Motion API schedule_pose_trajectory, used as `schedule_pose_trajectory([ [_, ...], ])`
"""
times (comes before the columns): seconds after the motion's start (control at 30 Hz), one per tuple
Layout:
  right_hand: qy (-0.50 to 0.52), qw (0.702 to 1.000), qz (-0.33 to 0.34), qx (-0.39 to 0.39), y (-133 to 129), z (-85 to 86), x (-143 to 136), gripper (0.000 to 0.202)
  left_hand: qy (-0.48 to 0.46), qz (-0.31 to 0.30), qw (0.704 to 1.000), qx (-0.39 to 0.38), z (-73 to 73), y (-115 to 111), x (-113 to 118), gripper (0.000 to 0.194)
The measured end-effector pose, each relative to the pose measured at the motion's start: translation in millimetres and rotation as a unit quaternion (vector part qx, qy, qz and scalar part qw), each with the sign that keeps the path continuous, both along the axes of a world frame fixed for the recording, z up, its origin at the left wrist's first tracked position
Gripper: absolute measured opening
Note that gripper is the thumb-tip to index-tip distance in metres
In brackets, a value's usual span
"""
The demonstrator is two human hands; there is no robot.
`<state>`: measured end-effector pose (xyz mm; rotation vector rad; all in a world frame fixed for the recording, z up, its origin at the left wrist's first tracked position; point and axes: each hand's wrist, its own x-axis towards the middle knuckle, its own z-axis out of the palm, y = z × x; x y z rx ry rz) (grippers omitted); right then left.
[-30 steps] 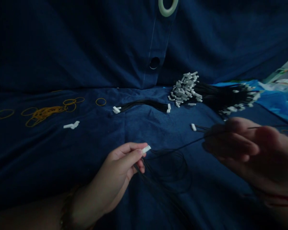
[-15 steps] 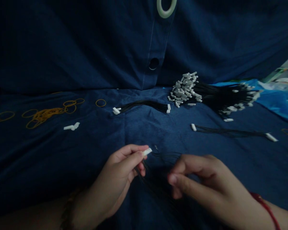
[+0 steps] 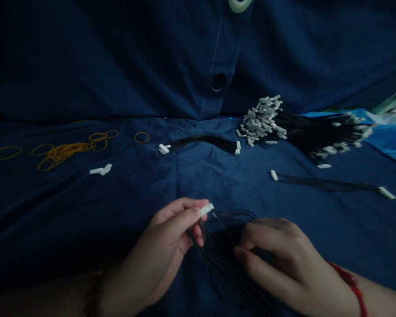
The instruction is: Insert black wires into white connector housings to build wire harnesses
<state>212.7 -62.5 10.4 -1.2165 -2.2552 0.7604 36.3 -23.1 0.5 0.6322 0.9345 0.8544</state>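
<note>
My left hand [image 3: 171,242] is closed, pinching a small white plastic connector [image 3: 207,209] between thumb and forefinger. Thin black wires [image 3: 214,259] hang below the connector, running down toward the lower middle. My right hand [image 3: 277,259] is closed to the right of it, thumb and forefinger pressed on a single black wire [image 3: 226,229]. That wire's tip, with a tiny metal terminal, is close by the connector's right end; whether it touches cannot be made out. Other loose wires [image 3: 239,214] curve between the connector and my right hand.
Yellow rubber bands [image 3: 64,153] and loose white connectors [image 3: 101,169] lie at left on the blue cloth. A wire bundle [image 3: 199,140] with white ends lies mid-table. A large wire-harness pile [image 3: 265,119] and a separate harness [image 3: 330,182] are at right, near blue plastic [image 3: 394,138].
My right hand's thumb and forefinger have come down together on a wire, whose tip still points at the connector. My left hand keeps its pinch. The whole view has shifted slightly.
</note>
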Motion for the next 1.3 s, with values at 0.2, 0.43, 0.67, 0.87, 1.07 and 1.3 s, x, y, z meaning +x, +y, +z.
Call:
schedule_pose_trajectory([
  [0.2, -0.006, 1.0, -0.004, -0.005, 2, -1.7, -1, 0.014, 0.002, 0.0, 1.0, -0.003, 0.2, 0, 1, 0.009],
  [0.43, -0.009, 1.0, -0.021, -0.021, 1, -2.8, -1, 0.017, -0.001, -0.001, 1.0, 0.001, -1.3, 0, 0, 0.01],
  [0.67, 0.0, 0.997, -0.057, -0.06, 1, -5.8, -5, 0.013, -0.008, -0.003, 1.0, 0.013, -2.5, -1, 0, 0.009],
  [0.87, 0.059, 0.991, -0.108, -0.057, 3, -7.7, -7, 0.01, 0.002, -0.014, 1.0, 0.016, -2.1, 0, 1, 0.01],
  [1.07, 0.068, 0.99, -0.123, -0.034, 1, -9.1, -10, 0.009, 0.008, -0.016, 1.0, 0.015, -1.4, 0, 1, 0.009],
  [1.3, 0.068, 0.989, -0.13, -0.009, 2, -11.8, -8, 0.009, 0.011, -0.016, 1.0, 0.011, -0.3, 0, 2, 0.008],
])
